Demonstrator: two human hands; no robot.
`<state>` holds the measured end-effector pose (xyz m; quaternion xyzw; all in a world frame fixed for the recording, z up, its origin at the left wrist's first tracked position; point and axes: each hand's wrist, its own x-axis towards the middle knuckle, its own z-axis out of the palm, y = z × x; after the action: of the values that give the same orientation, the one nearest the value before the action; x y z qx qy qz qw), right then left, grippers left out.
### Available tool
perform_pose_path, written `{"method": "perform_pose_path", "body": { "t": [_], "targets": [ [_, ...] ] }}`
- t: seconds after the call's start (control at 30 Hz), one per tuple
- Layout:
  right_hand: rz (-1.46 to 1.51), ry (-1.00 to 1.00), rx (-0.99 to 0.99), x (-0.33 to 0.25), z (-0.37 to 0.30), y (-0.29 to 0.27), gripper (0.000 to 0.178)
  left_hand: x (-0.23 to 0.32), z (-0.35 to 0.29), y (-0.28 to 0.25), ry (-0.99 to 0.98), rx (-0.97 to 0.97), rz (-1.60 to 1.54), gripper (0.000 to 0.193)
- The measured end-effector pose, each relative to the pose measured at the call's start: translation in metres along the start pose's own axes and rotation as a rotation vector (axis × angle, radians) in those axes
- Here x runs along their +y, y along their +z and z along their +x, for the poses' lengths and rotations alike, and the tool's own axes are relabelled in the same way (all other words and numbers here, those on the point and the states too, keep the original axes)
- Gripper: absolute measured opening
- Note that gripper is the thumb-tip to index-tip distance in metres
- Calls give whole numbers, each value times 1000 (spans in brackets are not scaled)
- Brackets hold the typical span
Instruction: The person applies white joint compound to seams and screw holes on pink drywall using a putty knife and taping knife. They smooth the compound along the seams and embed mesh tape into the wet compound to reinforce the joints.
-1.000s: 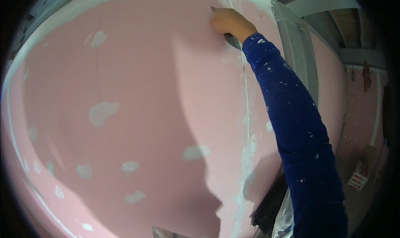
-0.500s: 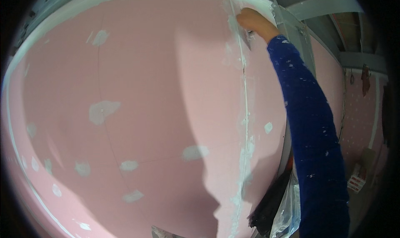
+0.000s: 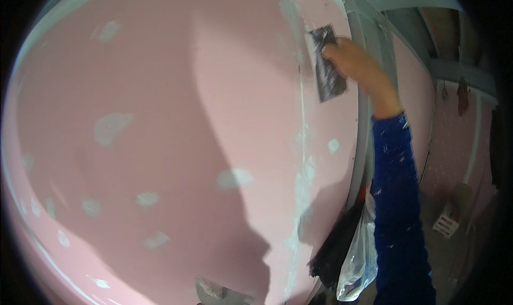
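Observation:
My right hand (image 3: 355, 62) is closed round a flat rectangular metal trowel (image 3: 327, 64), holding it near the upper right of a pink plasterboard wall (image 3: 155, 102). Pale filler lines the trowel's left edge, and its grey face is turned toward me. Just left of it runs a vertical board joint (image 3: 304, 118), partly coated with whitish compound. At the bottom edge, part of a metal plate (image 3: 232, 296) with a lump of compound (image 3: 211, 288) shows; whatever supports it is out of frame. My left hand is not visible.
Whitish filler patches (image 3: 111, 128) dot the wall. Grey metal framing (image 3: 368, 91) stands along its right edge. Lower right hang a black bundle (image 3: 334, 251) and a clear plastic sheet (image 3: 359, 262). A white and red box (image 3: 445, 226) sits farther back.
My right hand has come down and slightly right from the top of the joint, and the trowel has turned so its broad face shows. The view has shifted a little; more of the metal plate appears.

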<state>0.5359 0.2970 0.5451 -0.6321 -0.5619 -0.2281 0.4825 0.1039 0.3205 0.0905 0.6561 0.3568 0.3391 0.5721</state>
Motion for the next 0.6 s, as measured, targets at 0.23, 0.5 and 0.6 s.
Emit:
{"method": "perform_pose_path", "body": {
  "t": [0.23,0.5,0.6],
  "targets": [
    [-325,-121,225,2,-16,88,38,16,-1,-5,-138,-36,-12,22],
    [-631,-559,245,-18,-28,123,27,19,-8,6,-188,28,80,17],
    [-286,-183,99,8,-28,72,26,23,-8,4,-205,45,162,18]
  ]
}}
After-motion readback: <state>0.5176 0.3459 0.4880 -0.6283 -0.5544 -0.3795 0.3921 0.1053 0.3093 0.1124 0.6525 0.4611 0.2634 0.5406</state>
